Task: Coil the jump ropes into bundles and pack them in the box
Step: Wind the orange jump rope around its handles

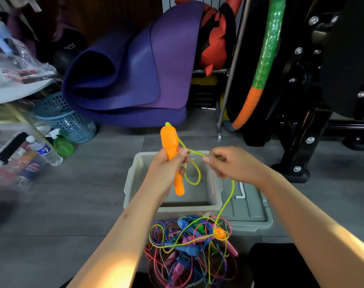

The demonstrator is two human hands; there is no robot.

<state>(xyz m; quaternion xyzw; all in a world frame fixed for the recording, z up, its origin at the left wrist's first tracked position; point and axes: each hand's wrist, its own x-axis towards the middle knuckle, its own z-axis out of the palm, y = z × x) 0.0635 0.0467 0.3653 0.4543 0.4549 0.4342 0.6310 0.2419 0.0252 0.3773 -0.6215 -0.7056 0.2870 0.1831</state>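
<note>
Left hand fingers wrap the orange handle; right hand fingers apparently pinch its yellow-green rope above the box.

Left hand grips orange handle; right hand pinches yellow-green cord.

Dim indoor light, warm glare on forearms, blurred, warped left edge.

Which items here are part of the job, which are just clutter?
Job: left hand gripping orange handle; right hand pinching yellow-green rope; grey box; rope pile; box lid.

Clutter: purple mat; blue basket; water bottle; green bottle; hoop; black frame.
</note>
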